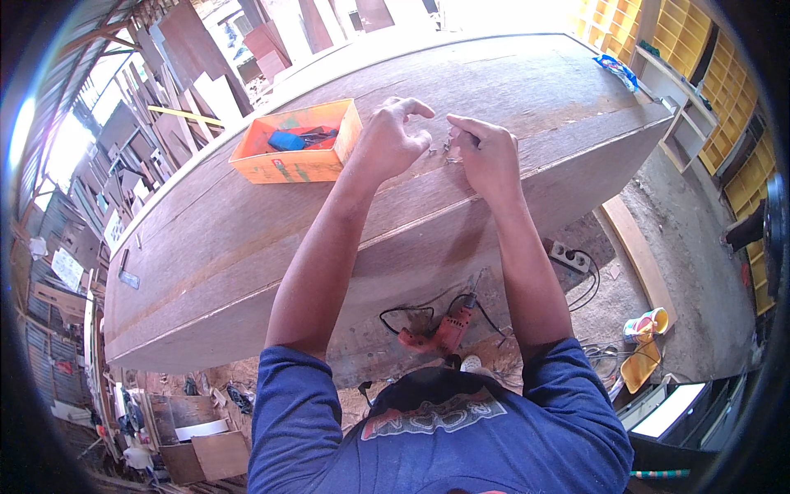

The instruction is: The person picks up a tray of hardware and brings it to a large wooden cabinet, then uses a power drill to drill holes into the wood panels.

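Both my hands are over a large wooden panel-like work surface (pixel 271 222), close to its front edge. My left hand (pixel 399 138), beside the orange bin, has its thumb and index finger curved apart, with nothing visible between them. My right hand (pixel 487 155) is closed, its fingers curled in and the index finger bent toward the left hand. Whatever it may hold is too small or hidden to name. Some small shiny bits (pixel 452 151) show beside its fingers, too small to tell apart. The orange bin (pixel 309 170) holds a blue object (pixel 286 141) and some other small items.
A small square-like tool (pixel 127 277) lies at the surface's left end, a blue packet (pixel 617 72) at its far right. Below are a red power drill (pixel 444 331) with its cord, a socket strip (pixel 569 257) and a paint tin (pixel 646 324). Boards (pixel 193 49) lean behind.
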Action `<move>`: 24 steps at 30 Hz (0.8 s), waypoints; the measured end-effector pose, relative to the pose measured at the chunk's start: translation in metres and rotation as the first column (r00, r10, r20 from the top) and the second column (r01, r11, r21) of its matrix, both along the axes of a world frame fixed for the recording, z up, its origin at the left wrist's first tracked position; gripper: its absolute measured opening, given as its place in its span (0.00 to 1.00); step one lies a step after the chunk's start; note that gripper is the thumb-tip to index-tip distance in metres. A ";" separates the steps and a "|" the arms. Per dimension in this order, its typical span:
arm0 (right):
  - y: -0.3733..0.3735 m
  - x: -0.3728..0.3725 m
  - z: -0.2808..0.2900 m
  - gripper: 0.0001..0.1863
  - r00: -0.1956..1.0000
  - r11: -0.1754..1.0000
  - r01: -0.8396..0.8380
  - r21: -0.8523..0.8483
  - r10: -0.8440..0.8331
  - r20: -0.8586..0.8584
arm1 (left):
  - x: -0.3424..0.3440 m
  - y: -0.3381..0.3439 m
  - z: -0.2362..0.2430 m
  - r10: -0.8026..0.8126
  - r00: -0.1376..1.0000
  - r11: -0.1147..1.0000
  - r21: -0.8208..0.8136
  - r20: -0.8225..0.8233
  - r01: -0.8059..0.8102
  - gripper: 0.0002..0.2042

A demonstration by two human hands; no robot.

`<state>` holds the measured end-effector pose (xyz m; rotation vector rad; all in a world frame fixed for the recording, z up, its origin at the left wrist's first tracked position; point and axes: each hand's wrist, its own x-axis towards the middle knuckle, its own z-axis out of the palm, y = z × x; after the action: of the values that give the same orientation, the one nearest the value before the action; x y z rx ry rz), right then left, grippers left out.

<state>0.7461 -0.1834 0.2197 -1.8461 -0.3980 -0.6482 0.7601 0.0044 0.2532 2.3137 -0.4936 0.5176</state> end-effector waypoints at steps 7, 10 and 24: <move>0.003 -0.009 0.010 0.13 0.984 0.986 0.022 0.167 0.008 -0.177 | 0.002 0.002 -0.003 -0.066 0.990 0.994 0.076 -0.127 0.076 0.15; -0.004 -0.007 0.009 0.14 0.975 0.989 0.020 0.148 0.014 -0.222 | -0.005 -0.003 0.005 -0.079 0.957 0.985 0.124 -0.281 0.118 0.15; -0.032 -0.097 -0.088 0.07 0.954 0.960 0.019 0.281 -0.102 0.283 | -0.009 -0.006 -0.005 -0.080 0.997 0.939 0.333 -0.023 0.083 0.10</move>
<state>0.6487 -0.2156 0.1318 -1.5036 -0.4232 -0.9783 0.7515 -0.0014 0.2487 2.6015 -0.7169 0.4075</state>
